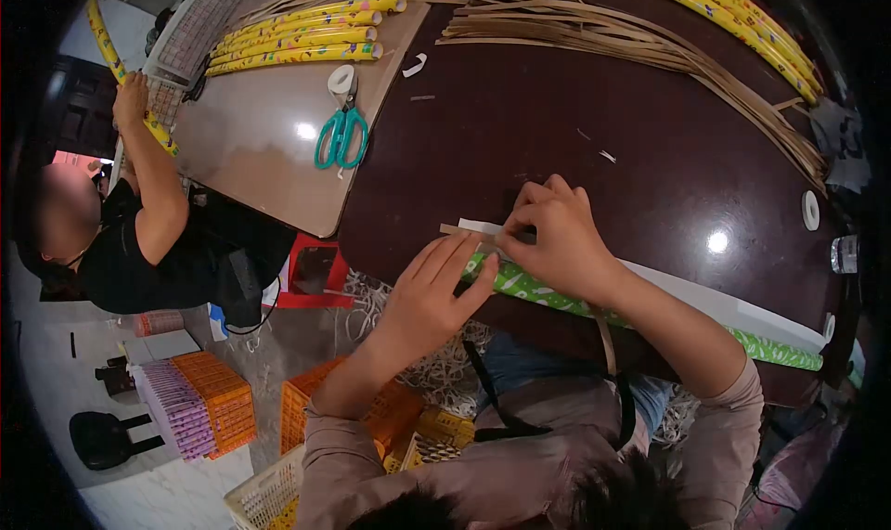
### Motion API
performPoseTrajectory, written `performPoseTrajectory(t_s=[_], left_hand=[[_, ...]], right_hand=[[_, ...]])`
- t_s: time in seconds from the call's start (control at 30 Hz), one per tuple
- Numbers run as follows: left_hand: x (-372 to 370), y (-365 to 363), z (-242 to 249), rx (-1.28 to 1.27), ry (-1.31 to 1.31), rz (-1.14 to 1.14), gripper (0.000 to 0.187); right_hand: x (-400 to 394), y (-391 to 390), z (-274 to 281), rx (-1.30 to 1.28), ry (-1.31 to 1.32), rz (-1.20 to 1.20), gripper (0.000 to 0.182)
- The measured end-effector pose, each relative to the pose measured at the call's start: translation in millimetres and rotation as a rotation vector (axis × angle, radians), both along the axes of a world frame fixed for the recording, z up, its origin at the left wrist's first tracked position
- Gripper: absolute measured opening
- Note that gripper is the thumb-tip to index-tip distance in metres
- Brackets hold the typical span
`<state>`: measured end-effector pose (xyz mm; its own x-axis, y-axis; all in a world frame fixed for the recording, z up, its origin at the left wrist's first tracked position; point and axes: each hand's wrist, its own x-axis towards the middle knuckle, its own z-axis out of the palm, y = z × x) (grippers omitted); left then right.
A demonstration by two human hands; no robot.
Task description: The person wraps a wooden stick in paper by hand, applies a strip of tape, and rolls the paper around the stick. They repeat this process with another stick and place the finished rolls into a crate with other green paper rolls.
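A green wrapping paper roll (534, 287) with a white pattern lies along the table's near edge, its white inner side (682, 290) partly unrolled. My left hand (434, 284) grips the roll's left end, fingers on top and thumb along the green side. Close beside it, my right hand (555, 242) has thumb and forefinger pinched together at a brown paper strip (449, 229); the exact contact is partly hidden. Another length of brown strip (605, 340) hangs below my right forearm.
A bundle of brown strips (594, 29) crosses the far table. Teal scissors (343, 135), a tape roll (341, 79) and yellow rolls (297, 38) lie left. One more tape roll (810, 211) sits right. A co-worker (139, 224) at left holds a yellow roll. Orange crates (218, 395) stand on the floor.
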<state>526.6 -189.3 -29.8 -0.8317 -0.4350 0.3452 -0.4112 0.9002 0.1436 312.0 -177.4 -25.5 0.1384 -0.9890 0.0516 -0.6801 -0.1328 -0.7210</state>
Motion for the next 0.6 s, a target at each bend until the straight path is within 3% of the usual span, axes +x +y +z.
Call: performPoseTrajectory(t_s=[0.6], left_hand=[[-1.0, -1.5, 8.0, 0.047, -0.097, -0.014, 0.043]], right_hand=[[-1.0, -0.1, 0.9, 0.011, 0.000, 0.001, 0.017]])
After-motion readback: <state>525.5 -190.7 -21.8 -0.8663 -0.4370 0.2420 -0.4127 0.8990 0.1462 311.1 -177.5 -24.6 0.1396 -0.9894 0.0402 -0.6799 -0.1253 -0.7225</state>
